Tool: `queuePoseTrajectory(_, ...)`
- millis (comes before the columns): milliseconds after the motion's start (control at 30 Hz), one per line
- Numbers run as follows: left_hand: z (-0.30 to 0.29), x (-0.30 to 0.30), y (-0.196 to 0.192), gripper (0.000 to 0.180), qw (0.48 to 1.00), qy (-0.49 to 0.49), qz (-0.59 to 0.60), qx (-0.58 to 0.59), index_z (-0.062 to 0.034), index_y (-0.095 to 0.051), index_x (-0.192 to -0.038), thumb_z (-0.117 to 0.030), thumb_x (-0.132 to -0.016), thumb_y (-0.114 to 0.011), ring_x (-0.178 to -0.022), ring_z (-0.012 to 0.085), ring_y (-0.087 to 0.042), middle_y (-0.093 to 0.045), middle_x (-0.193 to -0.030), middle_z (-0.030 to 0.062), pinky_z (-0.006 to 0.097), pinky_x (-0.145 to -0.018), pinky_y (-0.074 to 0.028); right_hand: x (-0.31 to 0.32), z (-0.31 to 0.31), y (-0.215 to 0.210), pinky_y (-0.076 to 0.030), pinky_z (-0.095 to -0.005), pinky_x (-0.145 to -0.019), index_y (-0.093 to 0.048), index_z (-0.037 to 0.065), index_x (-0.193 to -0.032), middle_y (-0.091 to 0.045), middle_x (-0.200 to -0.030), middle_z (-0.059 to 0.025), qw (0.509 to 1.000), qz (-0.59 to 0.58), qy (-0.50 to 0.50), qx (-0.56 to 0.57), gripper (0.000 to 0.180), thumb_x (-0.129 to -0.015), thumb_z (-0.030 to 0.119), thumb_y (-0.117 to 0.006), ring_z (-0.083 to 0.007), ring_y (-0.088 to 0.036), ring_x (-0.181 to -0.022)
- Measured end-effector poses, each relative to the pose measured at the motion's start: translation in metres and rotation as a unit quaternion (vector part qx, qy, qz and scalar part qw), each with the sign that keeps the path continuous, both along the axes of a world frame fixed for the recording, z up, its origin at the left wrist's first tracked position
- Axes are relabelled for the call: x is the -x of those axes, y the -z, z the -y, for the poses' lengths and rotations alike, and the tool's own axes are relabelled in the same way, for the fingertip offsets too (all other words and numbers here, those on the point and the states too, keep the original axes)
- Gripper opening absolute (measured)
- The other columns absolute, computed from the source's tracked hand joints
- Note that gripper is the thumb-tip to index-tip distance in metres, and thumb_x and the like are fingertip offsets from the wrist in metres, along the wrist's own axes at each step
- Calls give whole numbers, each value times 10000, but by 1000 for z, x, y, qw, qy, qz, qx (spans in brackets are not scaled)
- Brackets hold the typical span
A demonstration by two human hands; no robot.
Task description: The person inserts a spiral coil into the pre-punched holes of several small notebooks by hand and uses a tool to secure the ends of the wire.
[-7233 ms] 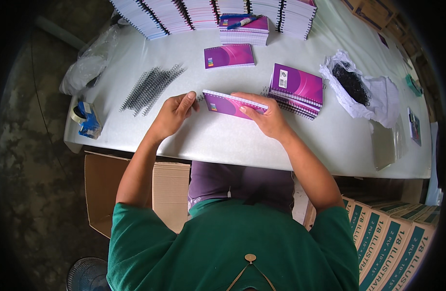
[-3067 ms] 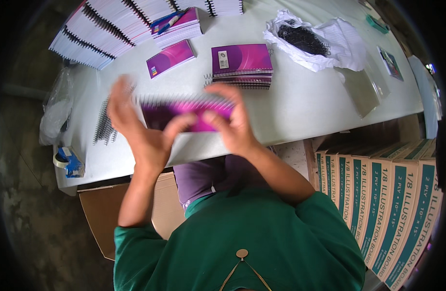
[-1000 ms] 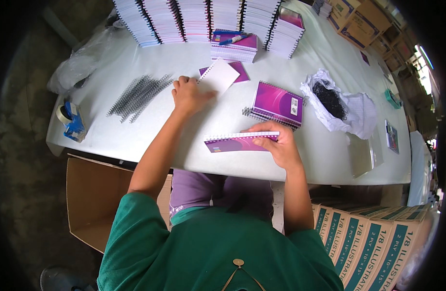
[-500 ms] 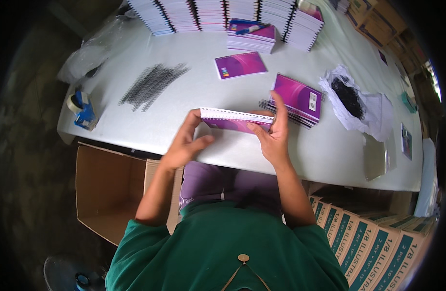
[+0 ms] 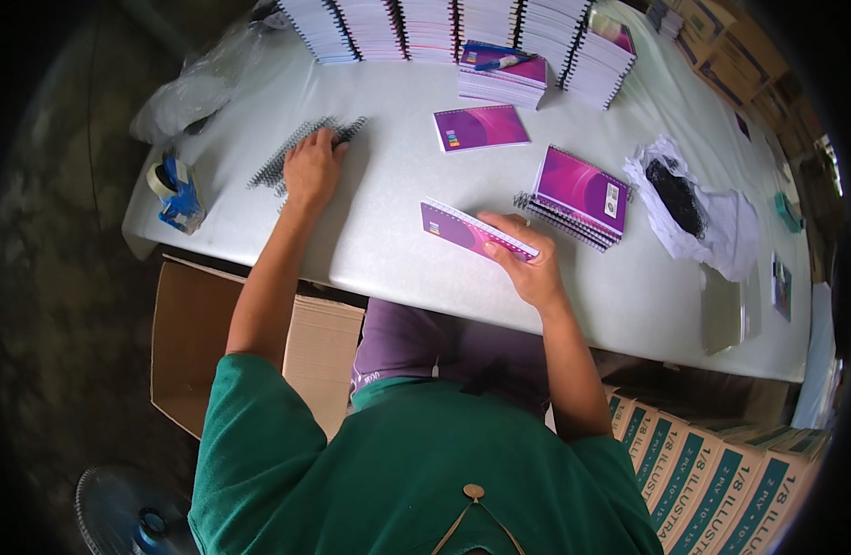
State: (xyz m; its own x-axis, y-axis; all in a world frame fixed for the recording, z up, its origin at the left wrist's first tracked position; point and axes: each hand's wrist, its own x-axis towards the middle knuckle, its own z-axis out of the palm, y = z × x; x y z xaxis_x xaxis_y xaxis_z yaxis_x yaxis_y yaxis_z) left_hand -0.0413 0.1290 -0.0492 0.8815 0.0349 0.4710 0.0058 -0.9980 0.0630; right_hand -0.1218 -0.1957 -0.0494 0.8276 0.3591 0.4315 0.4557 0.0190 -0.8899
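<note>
Left hand [image 5: 312,168] moved to spirals [image 5: 296,153]

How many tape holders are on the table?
1. A blue tape dispenser with a roll of tape sits at the table's left edge, left of the black spiral coils. Others may be hidden.

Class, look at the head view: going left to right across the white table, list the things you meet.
Tape dispenser → black spiral coils under the left hand → notebook in the right hand → stack of bound purple notebooks → crumpled white bag of black bits.
</note>
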Motion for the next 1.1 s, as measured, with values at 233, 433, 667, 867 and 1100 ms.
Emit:
queuePoseTrajectory(233,19,22,-49,287,917,73,-68,386,-21,-514,-969,-304,-956,-471,-662,118,-474,-504,-701,56,255,-600,-406,1,3,5,-456,-264,-853,-599,16,-1139,-642,-1069,-97,997,-80,24,-4,301,-838,16,-593,-133,-584,-970)
queuePoseTrajectory(433,72,80,-57,365,827,217,-314,412,-22,-562,-840,-362,-949,-483,-656,89,-425,-482,-673,17,243,-615,-383,2,1,3,-451,-263,-873,-599,14,-1141,-637,-1107,-90,995,-97,24,-22,303,-837,20,-596,-132,-583,-996)
queuePoseTrajectory(667,61,73,-47,353,801,184,-342,456,-34,-557,-941,-383,-935,-502,-711,118,-480,-543,-762,55,263,-664,-411,1,3,5,-457,-266,-867,-598,25,-1154,-642,-1106,-85,997,-81,20,-7,321,-834,16,-593,-129,-588,-986)
queuePoseTrajectory(867,85,91,-50,662,806,296,-368,356,-52,-350,-1370,-503,-903,-479,-971,300,-590,-617,-1090,173,387,-867,-418,1,1,1,-455,-255,-859,-594,30,-1165,-644,-1104,-82,997,-80,5,-5,319,-846,29,-591,-116,-585,-971)
queuePoseTrajectory(1100,70,70,-49,328,796,277,-336,419,-40,-503,-941,-364,-959,-459,-657,94,-396,-424,-688,-9,245,-634,-380,1,3,2,-456,-253,-858,-587,41,-1182,-640,-1121,-83,995,-94,14,10,313,-869,50,-578,-118,-590,-970)
